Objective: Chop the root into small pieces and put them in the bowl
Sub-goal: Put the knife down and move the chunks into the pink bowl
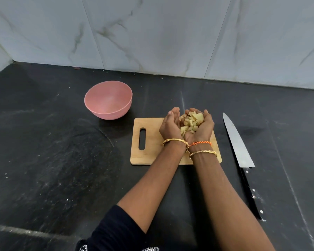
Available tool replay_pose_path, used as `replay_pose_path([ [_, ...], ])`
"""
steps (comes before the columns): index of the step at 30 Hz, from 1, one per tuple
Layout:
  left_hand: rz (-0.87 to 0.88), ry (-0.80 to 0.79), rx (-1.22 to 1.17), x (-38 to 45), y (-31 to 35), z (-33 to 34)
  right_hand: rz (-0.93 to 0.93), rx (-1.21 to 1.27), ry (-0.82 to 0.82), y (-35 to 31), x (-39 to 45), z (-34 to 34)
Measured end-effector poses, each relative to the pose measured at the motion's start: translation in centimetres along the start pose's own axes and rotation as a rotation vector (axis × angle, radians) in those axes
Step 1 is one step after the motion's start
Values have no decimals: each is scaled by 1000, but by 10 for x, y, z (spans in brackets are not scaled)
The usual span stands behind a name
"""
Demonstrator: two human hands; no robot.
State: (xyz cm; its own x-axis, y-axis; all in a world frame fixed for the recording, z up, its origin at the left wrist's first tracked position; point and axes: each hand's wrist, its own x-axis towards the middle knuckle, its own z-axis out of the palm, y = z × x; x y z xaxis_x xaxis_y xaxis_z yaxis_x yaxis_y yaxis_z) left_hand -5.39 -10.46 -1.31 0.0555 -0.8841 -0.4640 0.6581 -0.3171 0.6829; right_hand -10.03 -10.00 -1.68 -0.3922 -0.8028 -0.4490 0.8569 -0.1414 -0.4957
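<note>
Pale yellow chopped root pieces (191, 121) lie heaped in my two cupped hands, held side by side over the wooden cutting board (152, 154). My left hand (169, 126) curls around the left side of the heap. On the right side my right hand (206, 126) cups it, palm up. The pink bowl (105, 113) stands on the counter to the upper left of the board, apart from my hands, and nothing shows inside it.
A large kitchen knife (237, 142) with a black handle lies on the black counter (43, 151) just right of the board, tip pointing away from me. A marble-tiled wall (152, 33) closes off the back.
</note>
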Motion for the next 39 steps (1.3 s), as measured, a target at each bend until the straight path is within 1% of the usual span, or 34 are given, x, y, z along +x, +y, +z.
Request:
replay_pose_path([
  [6, -26, -6, 16, -2, 8, 2, 21, 34, 2, 4, -5, 13],
  [11, -14, 15, 6, -3, 36, 0, 69, -2, -22, 13, -11, 38],
  [14, 45, 28, 5, 3, 69, -1, 83, -47, -77, 28, -12, 70],
  [19, 170, 61, 12, 32, 147, -6, 129, -104, -216, 67, -2, 149],
  [22, 227, 36, -89, 57, 185, -12, 144, -141, -225, 95, 12, 189],
  [24, 183, 23, -117, 76, 199, -22, 163, -183, -196, 113, 20, 201],
  [26, 125, 12, -44, 92, 207, -34, 162, -260, -146, 125, 28, 200],
  [30, -7, 8, 183, 105, 215, -56, 193, -407, -113, 138, 43, 187],
  [32, -28, 25, 288, 106, 219, -60, 185, -546, -113, 141, 48, 182],
  [35, -45, 32, 432, 108, 223, -63, 159, -722, -173, 142, 51, 183],
  [39, -8, 104, 572, 119, 230, -66, 61, -1010, -324, 144, 60, 193],
])
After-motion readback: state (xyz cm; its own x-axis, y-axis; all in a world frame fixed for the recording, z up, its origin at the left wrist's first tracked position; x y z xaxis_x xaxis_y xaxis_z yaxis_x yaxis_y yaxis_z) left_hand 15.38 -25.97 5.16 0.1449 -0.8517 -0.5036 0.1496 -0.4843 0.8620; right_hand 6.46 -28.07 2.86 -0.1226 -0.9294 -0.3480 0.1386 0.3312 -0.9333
